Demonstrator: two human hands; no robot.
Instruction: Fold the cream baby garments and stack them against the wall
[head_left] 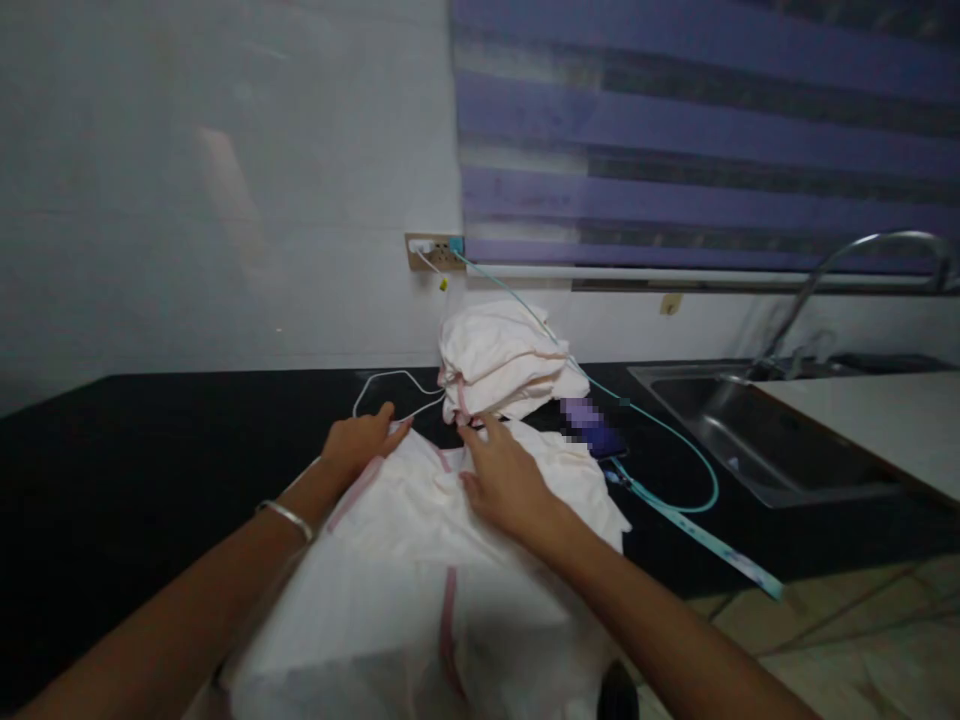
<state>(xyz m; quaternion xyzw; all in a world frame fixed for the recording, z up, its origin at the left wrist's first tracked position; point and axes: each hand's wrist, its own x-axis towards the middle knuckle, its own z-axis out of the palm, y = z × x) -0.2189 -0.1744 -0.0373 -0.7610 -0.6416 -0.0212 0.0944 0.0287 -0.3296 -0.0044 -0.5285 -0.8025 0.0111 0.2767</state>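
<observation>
Both arms reach forward over the dark counter (150, 450), forearms nearly level and converging on a pale cloth with pink trim (420, 560) spread across the near middle of the counter and hanging over its near edge. The left hand (361, 440), a thin bangle (287, 518) at its wrist, lies palm down on the cloth's far left corner, fingers stretched out flat toward the far side, pressing rather than gripping. The right hand (504, 480) rests on the cloth's far edge just right of centre, fingers spread, forefinger and thumb seeming to nip the pink hem; whether it truly pinches the fabric I cannot tell.

Just beyond the fingertips sits a stack of folded cloths (506, 365), the same pale colour. A white cable (390, 385) loops on the counter to its left, and a teal cable (675, 470) runs from the wall socket (433, 250) past the stack to the right. Far right, a steel sink (757, 440) is sunk into the counter under a curved tap (847, 262); its basin looks bare.
</observation>
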